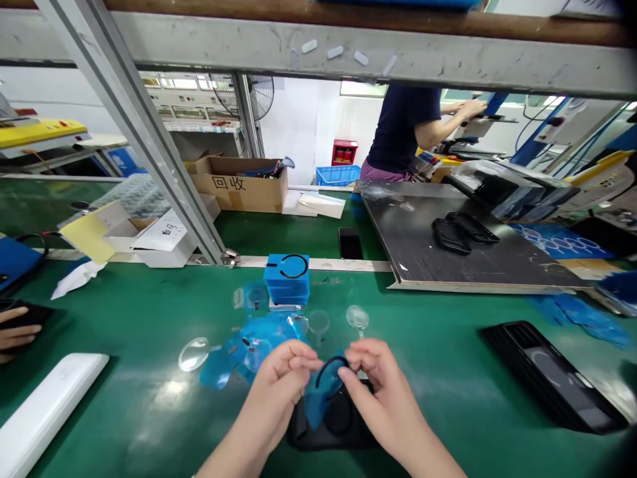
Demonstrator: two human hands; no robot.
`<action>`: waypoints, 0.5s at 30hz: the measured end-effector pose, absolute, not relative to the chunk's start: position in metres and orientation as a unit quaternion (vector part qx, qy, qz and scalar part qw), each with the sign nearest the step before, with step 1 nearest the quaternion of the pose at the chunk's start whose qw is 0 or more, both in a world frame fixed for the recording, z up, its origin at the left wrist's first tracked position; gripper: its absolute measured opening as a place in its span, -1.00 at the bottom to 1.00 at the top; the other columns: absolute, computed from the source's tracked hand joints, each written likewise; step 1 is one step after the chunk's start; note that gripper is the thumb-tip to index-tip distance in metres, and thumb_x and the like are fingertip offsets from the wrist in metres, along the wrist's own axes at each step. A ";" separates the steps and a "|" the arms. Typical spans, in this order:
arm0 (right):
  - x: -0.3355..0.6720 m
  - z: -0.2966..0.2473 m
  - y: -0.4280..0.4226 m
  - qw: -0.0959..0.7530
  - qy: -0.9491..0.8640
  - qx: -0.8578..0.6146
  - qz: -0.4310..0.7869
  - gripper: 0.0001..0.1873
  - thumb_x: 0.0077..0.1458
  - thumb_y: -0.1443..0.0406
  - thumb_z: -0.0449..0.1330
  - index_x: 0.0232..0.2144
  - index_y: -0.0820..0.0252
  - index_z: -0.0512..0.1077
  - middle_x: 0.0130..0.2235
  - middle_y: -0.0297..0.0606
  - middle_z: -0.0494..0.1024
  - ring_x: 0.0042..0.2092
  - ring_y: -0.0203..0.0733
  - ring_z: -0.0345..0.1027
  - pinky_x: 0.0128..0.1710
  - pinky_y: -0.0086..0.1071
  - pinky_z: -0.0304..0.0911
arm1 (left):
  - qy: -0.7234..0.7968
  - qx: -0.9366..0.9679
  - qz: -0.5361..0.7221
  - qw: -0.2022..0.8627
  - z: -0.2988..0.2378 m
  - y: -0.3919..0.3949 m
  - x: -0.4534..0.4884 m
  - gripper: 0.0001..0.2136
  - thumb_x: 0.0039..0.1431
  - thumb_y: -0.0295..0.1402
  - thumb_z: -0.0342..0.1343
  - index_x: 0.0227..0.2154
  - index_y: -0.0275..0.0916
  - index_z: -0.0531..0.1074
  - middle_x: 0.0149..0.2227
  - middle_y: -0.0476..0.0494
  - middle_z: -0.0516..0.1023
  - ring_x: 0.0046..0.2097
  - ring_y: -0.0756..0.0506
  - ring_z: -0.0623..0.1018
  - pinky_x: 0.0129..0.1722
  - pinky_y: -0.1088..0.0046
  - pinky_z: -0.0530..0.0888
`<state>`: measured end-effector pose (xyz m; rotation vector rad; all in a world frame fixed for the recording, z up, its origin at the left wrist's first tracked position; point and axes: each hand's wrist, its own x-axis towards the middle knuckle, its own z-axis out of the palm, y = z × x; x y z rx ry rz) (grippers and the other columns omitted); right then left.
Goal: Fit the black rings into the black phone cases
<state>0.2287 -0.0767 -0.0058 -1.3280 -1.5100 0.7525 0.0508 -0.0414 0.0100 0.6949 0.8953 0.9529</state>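
**Left hand [276,385] and right hand [381,388] pinch blue film [318,392] above the green tabletop [149,332].**
Fingers [303,362] press together on the film, partly hiding its black ring [329,369]; the black plastic piece [331,431] beneath is mostly covered, its shape hard to make out.

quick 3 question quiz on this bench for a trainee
1. What colour is the film piece held between the left hand and the right hand?
2. True or false: the stack of blue pads has a black ring on top.
3. Which lies closer to the hands: a) the cardboard box, or b) the clear round disc?

Key: 1 blue; 2 true; 3 b
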 end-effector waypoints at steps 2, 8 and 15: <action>0.233 0.002 -0.079 0.442 -0.673 -0.519 0.287 -0.84 0.27 0.31 0.14 -0.10 0.05 0.33 -0.28 -0.30 0.54 -0.26 -0.24 0.47 -0.22 -0.39 0.43 | 0.379 0.355 0.412 0.748 0.012 -0.048 0.047 -0.64 -0.12 -0.15 0.39 -0.29 -0.25 0.56 -0.39 -0.09 0.56 -0.35 -0.05 0.49 -0.35 0.50 0.37; 0.245 0.023 -0.084 0.343 -0.813 -0.402 0.245 -0.73 0.33 0.42 0.06 0.01 0.05 0.39 -0.20 -0.27 0.57 -0.20 -0.20 0.39 -0.18 -0.30 0.34 | 0.401 0.515 0.278 0.705 0.023 -0.035 0.048 -0.70 -0.05 -0.15 0.33 -0.59 -0.29 0.47 -0.62 0.05 0.31 -0.52 0.06 0.24 -0.51 0.53 0.17; 0.248 0.021 -0.083 0.418 -0.828 -0.372 0.015 -0.70 0.25 0.47 0.16 -0.01 0.12 0.45 -0.20 -0.21 0.59 -0.23 -0.19 0.39 -0.24 -0.24 0.29 | 0.365 0.524 0.245 0.730 0.024 -0.033 0.052 -0.63 0.00 -0.05 0.28 -0.60 -0.29 0.43 -0.52 0.00 0.34 -0.43 0.02 0.29 -0.44 0.52 0.23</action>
